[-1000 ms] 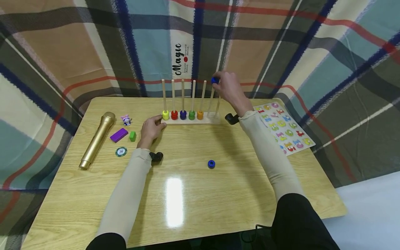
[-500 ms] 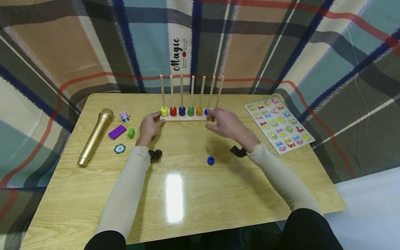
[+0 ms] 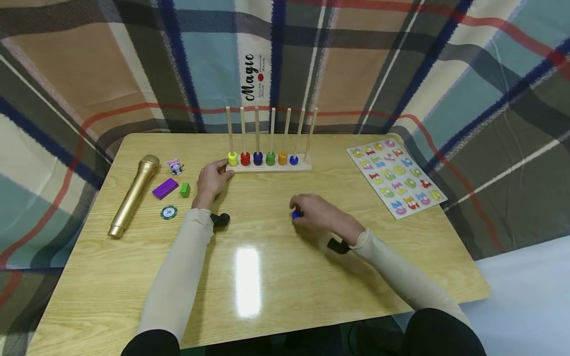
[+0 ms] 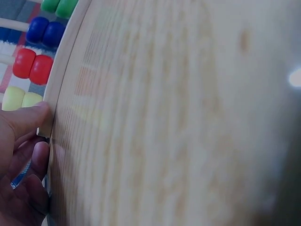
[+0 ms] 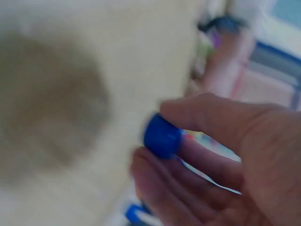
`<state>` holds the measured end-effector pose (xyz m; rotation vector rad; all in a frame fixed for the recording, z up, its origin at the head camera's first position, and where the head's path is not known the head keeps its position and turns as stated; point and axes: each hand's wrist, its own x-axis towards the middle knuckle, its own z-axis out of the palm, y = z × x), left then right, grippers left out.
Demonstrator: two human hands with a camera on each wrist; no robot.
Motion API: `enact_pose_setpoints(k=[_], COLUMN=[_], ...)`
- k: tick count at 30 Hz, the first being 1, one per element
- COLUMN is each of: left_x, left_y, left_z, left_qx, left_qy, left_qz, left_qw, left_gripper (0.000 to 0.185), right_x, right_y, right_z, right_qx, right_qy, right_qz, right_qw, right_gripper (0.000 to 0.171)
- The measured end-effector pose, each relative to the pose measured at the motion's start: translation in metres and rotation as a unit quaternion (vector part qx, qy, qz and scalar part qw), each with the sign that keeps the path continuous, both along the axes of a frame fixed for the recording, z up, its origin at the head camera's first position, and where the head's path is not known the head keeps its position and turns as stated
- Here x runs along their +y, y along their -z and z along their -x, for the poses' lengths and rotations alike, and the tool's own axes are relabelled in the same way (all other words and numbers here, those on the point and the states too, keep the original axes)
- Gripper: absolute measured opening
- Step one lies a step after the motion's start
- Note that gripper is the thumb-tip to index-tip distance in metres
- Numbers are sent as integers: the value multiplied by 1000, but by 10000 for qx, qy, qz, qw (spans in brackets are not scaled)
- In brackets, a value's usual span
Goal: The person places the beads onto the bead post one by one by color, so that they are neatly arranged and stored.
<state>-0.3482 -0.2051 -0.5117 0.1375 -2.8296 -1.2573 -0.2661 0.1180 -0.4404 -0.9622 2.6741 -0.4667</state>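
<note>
A wooden peg stand with several upright pegs is at the table's back. Its pegs carry yellow, red, dark blue, green, orange and blue beads; the rightmost peg is bare. My left hand grips the stand's left end, thumb beside the yellow beads in the left wrist view. Lower on the table, my right hand pinches a blue bead between thumb and fingers, clear of the tabletop in the right wrist view. In the head view the hand mostly hides that bead.
Left of my left arm lie a gold microphone-shaped tube, a small purple figurine, a purple block, a green block and a round chip. A sticker sheet lies at right. Plaid cloth hangs behind.
A blue bead now sits on the second peg from the right. My right hand has come back from the stand and picked up the other blue bead. The left hand stays put.
</note>
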Motion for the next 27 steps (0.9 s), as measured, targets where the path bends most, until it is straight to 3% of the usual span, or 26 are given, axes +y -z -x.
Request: enact_pose_setpoints(k=[4,8,12,19,27], left_x=[3,4,6,6,6], left_y=[2,4,6,8,11], left_z=[-2,-2,-2,-2,-5], left_qx=[-24,-106,-84,-54,-13], left_qy=[-8,56,83,115,80], left_qz=[6,25,-34,5,28], left_qw=[10000,9999,9999,9999,10000], left_gripper=[53,54,54,53,52], right_x=[4,8,5,-3,-5], right_y=[-36,-72,-94,-98,-89], right_z=[35,70,102,129,129], right_qx=[691,1422,1928,2268,2500], right_qy=[697,1285,1654,1963,1867], right_qz=[991,1784,2055,1314,1245], right_qw=[9902,9651,9451,9449,9419], right_gripper=[30,35,36,35,37])
